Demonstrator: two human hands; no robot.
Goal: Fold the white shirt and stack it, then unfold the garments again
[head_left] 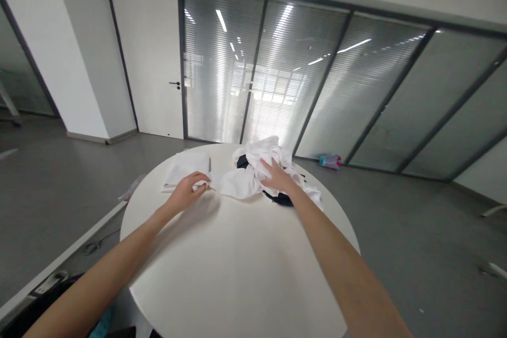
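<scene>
On the far side of a round white table [237, 253] lies a crumpled heap of white cloth [265, 150], with dark cloth [280, 199] showing beneath and through it. My left hand [189, 188] pinches the left end of a white piece of fabric [235, 182] that stretches out of the heap. Spread over the heap, my right hand [275, 175] presses on the white cloth with its fingers apart. A flat, folded white cloth [186, 166] rests at the table's far left, just behind my left hand.
Behind the table stand glass partition panels [293, 74] and a white door [148, 47]. A blue and pink cylindrical object [330, 162] lies on the grey floor by the glass. A cable [93, 247] and a white floor-level bar [75, 248] are at the left.
</scene>
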